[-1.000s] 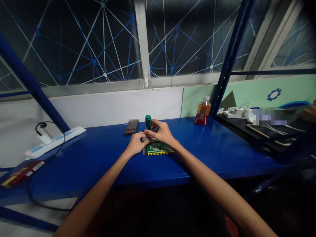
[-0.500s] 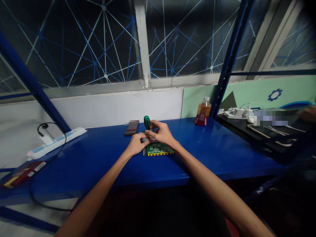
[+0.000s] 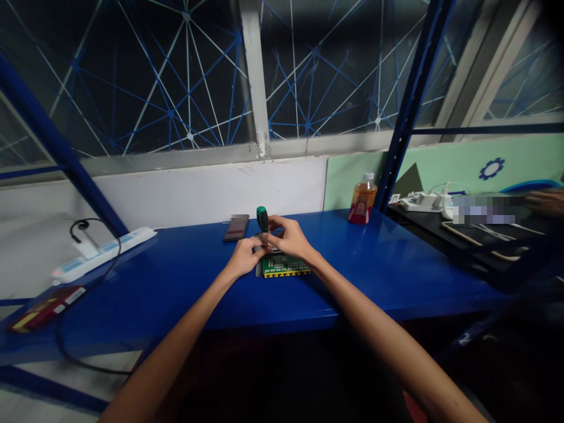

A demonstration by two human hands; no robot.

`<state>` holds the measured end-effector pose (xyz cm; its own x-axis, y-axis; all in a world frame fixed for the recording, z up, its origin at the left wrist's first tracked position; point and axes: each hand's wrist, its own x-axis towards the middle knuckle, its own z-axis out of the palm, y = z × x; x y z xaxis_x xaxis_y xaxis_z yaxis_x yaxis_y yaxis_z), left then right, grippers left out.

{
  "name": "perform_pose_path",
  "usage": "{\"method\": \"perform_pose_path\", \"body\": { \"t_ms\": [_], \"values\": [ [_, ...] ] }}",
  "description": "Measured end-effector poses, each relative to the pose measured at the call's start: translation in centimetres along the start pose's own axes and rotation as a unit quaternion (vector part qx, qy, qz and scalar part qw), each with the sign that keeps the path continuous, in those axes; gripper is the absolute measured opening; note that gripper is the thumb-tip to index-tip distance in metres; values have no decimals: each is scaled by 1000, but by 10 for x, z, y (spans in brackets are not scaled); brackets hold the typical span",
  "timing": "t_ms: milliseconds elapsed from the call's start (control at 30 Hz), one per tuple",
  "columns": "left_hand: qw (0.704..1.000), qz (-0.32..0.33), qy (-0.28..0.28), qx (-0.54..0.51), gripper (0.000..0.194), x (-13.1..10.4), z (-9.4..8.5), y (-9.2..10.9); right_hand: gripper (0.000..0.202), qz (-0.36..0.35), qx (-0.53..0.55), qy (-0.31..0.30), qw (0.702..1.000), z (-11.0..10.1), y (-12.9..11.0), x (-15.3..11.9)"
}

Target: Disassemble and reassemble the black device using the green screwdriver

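Note:
A screwdriver with a green and black handle stands upright over the far left part of a green circuit board with a yellow front edge. My right hand is closed, its fingers around the lower part of the screwdriver. My left hand is closed at the board's left side, fingertips pinched near the screwdriver's shaft; what they hold is too small to make out. The screwdriver's tip is hidden behind my fingers.
A phone lies behind my left hand. A drink bottle stands at the back right. A power strip and a red box are at the left. Another person's hand shows at the far right.
My hands and the screwdriver are nearly where they were, with only a slight shift of the left fingertips. The other person's hand at the far right has moved a little left.

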<state>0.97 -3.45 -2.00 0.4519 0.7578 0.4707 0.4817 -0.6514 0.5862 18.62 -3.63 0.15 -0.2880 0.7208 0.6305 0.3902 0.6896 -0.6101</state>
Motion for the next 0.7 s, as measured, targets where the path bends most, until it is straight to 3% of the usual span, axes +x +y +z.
{"method": "perform_pose_path", "body": {
  "t_ms": [200, 533, 700],
  "values": [
    [1000, -7, -7, 5, 18, 0, 0, 0, 28, 16, 5, 1, 1000, 1, -1, 0],
    [999, 9, 26, 34, 22, 0, 0, -6, 22, 8, -39, 17, 999, -2, -4, 0],
    [998, 3, 46, 33, 23, 1, 0, -6, 30, 9, -78, 20, 997, -2, -7, 0]
  ]
}}
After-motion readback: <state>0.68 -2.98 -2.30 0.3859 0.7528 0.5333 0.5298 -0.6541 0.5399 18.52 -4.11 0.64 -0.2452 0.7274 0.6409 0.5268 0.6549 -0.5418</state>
